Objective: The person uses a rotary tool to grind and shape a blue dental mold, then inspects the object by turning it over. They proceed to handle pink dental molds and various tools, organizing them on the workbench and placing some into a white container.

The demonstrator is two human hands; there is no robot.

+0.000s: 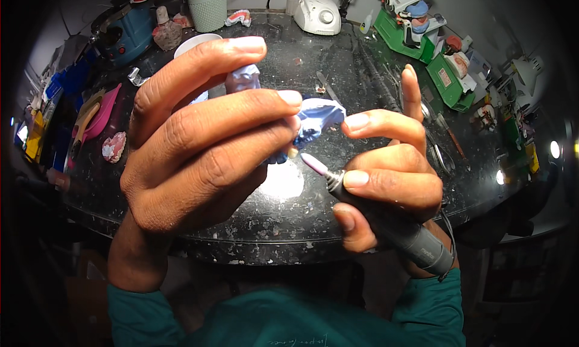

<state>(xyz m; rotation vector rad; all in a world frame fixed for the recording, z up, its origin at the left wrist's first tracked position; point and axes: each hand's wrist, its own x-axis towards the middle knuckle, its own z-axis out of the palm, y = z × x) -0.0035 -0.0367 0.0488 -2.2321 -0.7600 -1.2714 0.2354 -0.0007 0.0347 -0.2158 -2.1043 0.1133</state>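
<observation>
My left hand (187, 139) is closed around a blue dental model (322, 113), holding it up over the black table. Its fingers cover much of the model, though one end shows between the upper fingers. A small tooth-coloured spot shows at its lower edge. My right hand (395, 172) grips a black rotary handpiece (404, 232) like a pen. The handpiece's tapered pinkish grinding bit (315, 164) points up and left, its tip close beneath the model; whether it touches I cannot tell. My right index fingertip rests at the model's right end, and another finger sticks up.
A white control box (318, 14) and a mesh cup (208, 10) stand at the back of the black table (241, 238). Green articulators (401, 30) line the back right, with metal hand tools (443, 151) nearer. On the left lie a pink scoop (104, 115) and a pink-and-white dental piece (114, 147).
</observation>
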